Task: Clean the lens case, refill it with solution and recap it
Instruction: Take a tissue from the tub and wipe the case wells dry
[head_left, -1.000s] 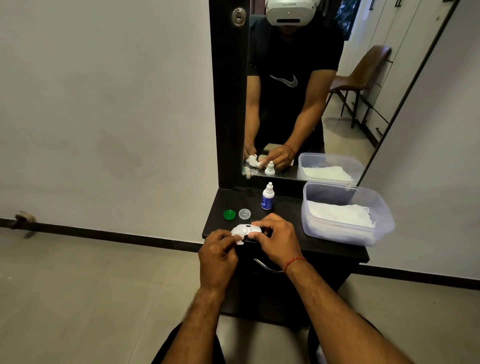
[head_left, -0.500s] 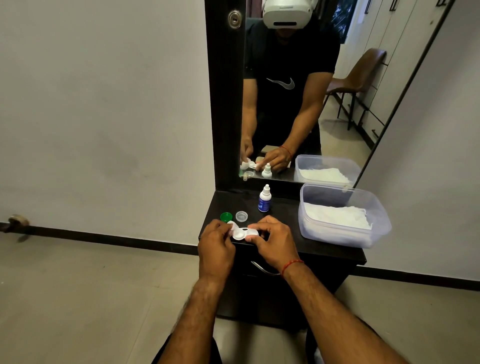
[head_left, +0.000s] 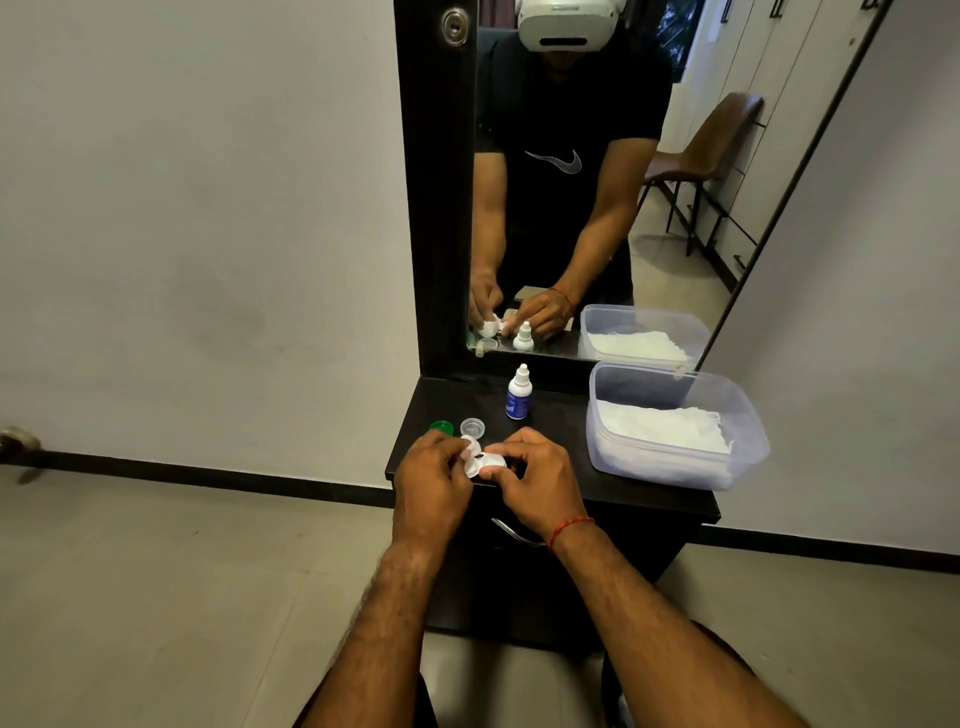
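**Both hands on the lens case at the front of the vanity**

A person's two hands meet over the front edge of a dark vanity (head_left: 613, 499), working on a white lens case (head_left: 491, 461) held between them just above the top. The right hand (head_left: 540, 475) pinches the case's right well between thumb and fingertips. The left hand (head_left: 434, 475) is closed around a small white tissue (head_left: 470, 446), pressed against the case's left end; that well is hidden by the fingers and the wad. Behind the hands, two loose caps rest side by side on the top: a green cap (head_left: 441, 427) and, just right of it, a clear cap (head_left: 472, 428). A small solution bottle (head_left: 518, 395) with a white nozzle and blue label stands upright farther back, near the mirror (head_left: 587, 218). To the right, a clear plastic tub (head_left: 748, 441) holding white tissues sits on the top, well apart from the case. A red thread (head_left: 569, 527) circles the right wrist.
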